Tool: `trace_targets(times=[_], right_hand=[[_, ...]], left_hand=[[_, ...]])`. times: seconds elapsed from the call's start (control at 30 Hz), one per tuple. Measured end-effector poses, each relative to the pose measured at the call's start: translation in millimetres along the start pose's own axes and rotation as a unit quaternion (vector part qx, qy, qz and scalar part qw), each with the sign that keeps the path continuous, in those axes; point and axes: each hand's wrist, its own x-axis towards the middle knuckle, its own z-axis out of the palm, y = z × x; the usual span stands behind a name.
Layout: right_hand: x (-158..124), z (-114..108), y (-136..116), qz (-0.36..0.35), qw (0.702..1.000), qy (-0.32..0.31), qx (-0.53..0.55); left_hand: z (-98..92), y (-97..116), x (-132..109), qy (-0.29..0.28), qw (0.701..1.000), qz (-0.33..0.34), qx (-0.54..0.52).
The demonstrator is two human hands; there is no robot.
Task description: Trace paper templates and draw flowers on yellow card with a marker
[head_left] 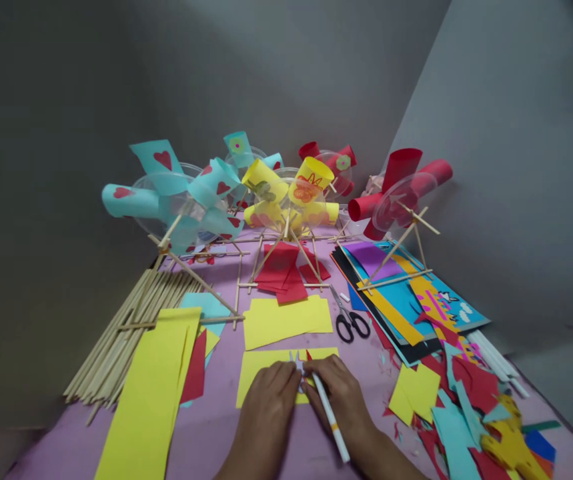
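Observation:
On a yellow paper sheet (pixel 261 360) at the front middle lies a small lavender paper cutout (pixel 299 365) with pointed tips, mostly covered by fingers. My left hand (pixel 270 403) has its fingers closed and pressed on the cutout's left side. A white felt-tip pen (pixel 330 417) with an orange band sits in my right hand (pixel 343 397), slanting down to the right. The right fingertips touch the cutout's right edge. A small red point shows just above them; I cannot tell whether it belongs to the pen. Another yellow sheet (pixel 289 320) lies just beyond.
Black-handled scissors (pixel 351 325) lie right of the sheets. Paper scraps (pixel 459 413) crowd the right side. Bamboo sticks (pixel 116 347) and long yellow strips (pixel 151 393) lie left. Several stick-framed paper wheels, like the yellow one (pixel 289 193), stand behind. Stacked coloured sheets (pixel 391 293) lie right.

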Motion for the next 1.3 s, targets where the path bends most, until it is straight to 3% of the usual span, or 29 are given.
trace_targets(times=[0.3, 0.47, 0.53, 0.7, 0.87, 1.3], right_hand=[[-1, 1, 3, 0.014, 1.0, -0.01, 0.023], [9, -18, -7, 0.097, 0.99, -0.045, 0.092], [19, -24, -12, 0.122, 0.984, -0.031, 0.128], [44, -14, -7, 0.204, 0.946, -0.061, 0.243], [41, 8, 14, 0.26, 0.905, -0.049, 0.334], [43, 2, 9, 0.21, 0.939, -0.12, 0.244]], left_hand=[[19.6, 12, -7, 0.029, 0.993, 0.02, 0.113], [26.2, 15, -12, 0.014, 0.988, 0.022, 0.155], [30.9, 16, -13, 0.006, 0.986, 0.016, 0.164], [40.6, 16, -17, 0.03, 0.988, 0.008, 0.154], [48.3, 12, -21, 0.039, 0.99, -0.008, 0.138], [50.3, 17, -24, 0.021, 0.994, -0.027, 0.108]])
